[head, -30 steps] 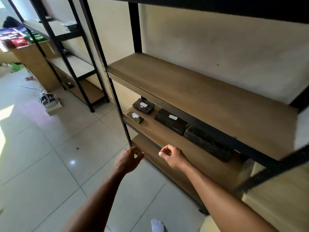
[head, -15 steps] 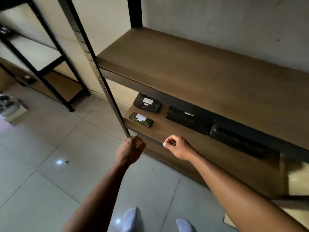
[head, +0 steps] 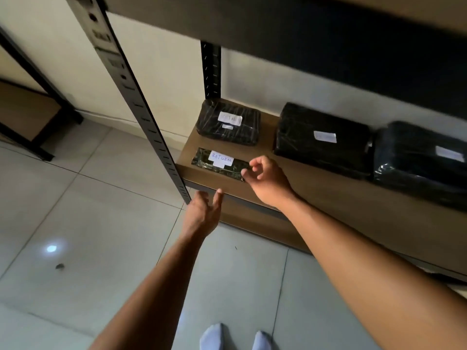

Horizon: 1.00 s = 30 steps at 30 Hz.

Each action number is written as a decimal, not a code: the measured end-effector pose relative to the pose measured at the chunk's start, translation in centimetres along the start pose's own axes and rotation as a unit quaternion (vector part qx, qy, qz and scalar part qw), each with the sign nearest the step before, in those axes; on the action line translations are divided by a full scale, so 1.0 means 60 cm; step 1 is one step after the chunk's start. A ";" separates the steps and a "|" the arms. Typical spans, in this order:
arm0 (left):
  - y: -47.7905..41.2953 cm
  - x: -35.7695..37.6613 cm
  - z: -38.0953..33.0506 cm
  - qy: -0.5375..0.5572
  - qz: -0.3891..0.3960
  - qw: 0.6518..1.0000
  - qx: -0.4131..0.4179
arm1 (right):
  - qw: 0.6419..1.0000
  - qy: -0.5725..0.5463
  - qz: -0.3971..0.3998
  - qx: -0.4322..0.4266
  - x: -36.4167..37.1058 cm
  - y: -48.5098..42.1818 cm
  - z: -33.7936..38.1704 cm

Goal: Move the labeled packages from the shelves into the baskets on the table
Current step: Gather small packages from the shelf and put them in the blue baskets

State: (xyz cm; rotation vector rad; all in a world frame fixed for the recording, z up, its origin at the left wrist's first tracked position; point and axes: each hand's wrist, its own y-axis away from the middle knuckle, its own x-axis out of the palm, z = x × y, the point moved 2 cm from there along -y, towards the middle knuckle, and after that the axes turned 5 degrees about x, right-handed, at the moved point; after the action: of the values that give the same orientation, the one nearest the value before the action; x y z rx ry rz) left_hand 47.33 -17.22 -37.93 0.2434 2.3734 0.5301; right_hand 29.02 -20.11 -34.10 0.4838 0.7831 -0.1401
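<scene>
Several black wrapped packages with white labels lie on the low wooden shelf (head: 298,193). Nearest the front is a thin flat package (head: 202,161) marked RETURN. My right hand (head: 267,180) is at its right end, thumb and fingers loosely curled, fingertips at the wrap; the package lies flat. My left hand (head: 204,210) hovers with straight fingers just below the shelf's front edge, holding nothing. Behind the flat one sits a thicker labelled package (head: 228,132). To the right are a big package (head: 321,147) and another (head: 419,162). No basket is in view.
A black slotted upright post (head: 141,114) stands just left of my left hand. The shelf board above (head: 278,18) overhangs the packages. Another shelf unit (head: 32,114) stands at the far left. Tiled floor (head: 75,223) lies below, with my white socks (head: 212,337) at the bottom edge.
The view has dropped and closed in on the low shelf. My right hand has moved forward over the shelf to the flat package's end. The left hand's fingers have opened out.
</scene>
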 end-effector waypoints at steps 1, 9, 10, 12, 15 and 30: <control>-0.016 0.009 0.006 0.071 0.003 0.996 -0.050 | 1.000 -0.004 -0.019 -0.002 0.009 -0.018 -0.004; -0.108 0.053 0.063 0.170 -0.042 0.978 -0.109 | 0.995 0.044 -0.072 -0.049 0.057 -0.077 -0.029; -0.103 0.049 0.060 0.137 -0.052 0.986 -0.084 | 0.994 0.052 -0.078 -0.053 0.059 -0.077 -0.029; -0.098 0.039 0.056 0.018 -0.053 0.998 -0.037 | 0.992 0.069 -0.088 -0.063 0.063 -0.074 -0.028; -0.102 0.027 0.051 -0.132 -0.045 0.990 0.013 | 0.989 0.085 -0.098 -0.075 0.067 -0.071 -0.029; -0.089 -0.013 0.044 0.023 -0.084 0.996 0.012 | 0.967 -0.253 0.025 -0.023 0.016 -0.013 -0.035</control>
State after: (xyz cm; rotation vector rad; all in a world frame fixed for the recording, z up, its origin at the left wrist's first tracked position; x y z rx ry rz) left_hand 49.49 -21.41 -41.62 0.0417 2.4188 0.4306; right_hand 28.12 -19.75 -36.30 0.3989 0.2734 -0.1891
